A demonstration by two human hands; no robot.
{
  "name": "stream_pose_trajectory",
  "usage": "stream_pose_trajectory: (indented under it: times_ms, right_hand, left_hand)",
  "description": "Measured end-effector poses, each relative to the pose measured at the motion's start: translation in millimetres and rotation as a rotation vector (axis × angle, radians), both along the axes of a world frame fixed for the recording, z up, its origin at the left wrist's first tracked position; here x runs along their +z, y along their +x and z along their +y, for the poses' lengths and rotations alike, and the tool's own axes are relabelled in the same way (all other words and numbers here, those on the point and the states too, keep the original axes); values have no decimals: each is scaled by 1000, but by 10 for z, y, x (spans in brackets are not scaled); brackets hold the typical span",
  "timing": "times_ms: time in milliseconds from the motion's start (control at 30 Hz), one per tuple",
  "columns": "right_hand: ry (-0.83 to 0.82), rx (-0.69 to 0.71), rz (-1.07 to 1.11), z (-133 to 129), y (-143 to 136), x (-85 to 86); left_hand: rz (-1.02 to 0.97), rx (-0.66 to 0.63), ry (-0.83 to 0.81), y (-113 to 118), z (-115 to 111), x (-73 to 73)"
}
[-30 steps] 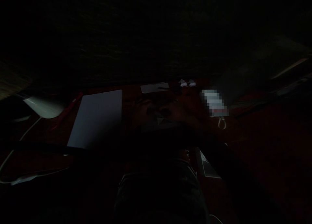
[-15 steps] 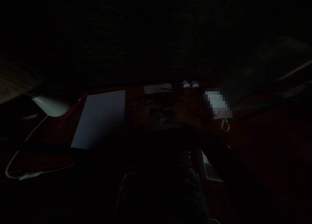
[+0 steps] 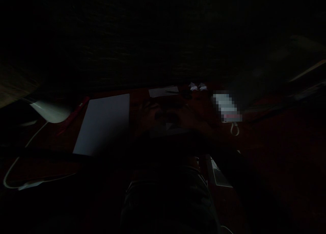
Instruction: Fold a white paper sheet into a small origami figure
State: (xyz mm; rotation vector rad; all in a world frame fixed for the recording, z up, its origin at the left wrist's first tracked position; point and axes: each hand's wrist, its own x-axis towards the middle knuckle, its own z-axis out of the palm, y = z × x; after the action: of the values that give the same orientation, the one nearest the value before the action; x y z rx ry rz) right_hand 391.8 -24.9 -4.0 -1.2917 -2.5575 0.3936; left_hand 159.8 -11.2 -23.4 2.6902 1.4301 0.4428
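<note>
The scene is very dark. My left hand and my right hand are close together at mid-picture, fingers curled inward over a dim piece of paper with a paler triangular fold. Both seem to grip it, though the fingertips are hardly visible. Just beyond them, a pair of scissors lies with its blades over a small strip of paper. To its right stand two small folded paper pieces. A large white sheet lies left of my left hand.
A blurred-out pale object with a looped cord lies right of my hands. At far left are a white rounded object, a red strip and a white cable. A flat pale-edged item lies near my right forearm.
The view has shifted slightly, moving everything a little left and up. My hands stay over the paper, with only slight finger movement visible in the dark.
</note>
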Motion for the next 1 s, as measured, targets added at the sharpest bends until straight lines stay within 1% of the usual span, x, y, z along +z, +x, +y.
stream_pose_trajectory:
  times_ms: [133, 300, 500, 800, 1000]
  right_hand:
    - [-7, -94, -44, -21, -49, 79]
    - [5, -159, -51, 0, -74, 78]
    - [21, -233, -90, 37, -19, 71]
    - [33, -256, -123, 57, 78, 113]
    - [42, -280, -163, 58, 149, 125]
  left_hand:
    - [0, 18, 8, 5, -8, -4]
    - [-9, 43, 21, 18, -19, -3]
    - [-28, 38, -4, 20, -24, 19]
    - [-53, 33, -7, 9, -20, 1]
    - [-51, 41, -39, 22, -34, 48]
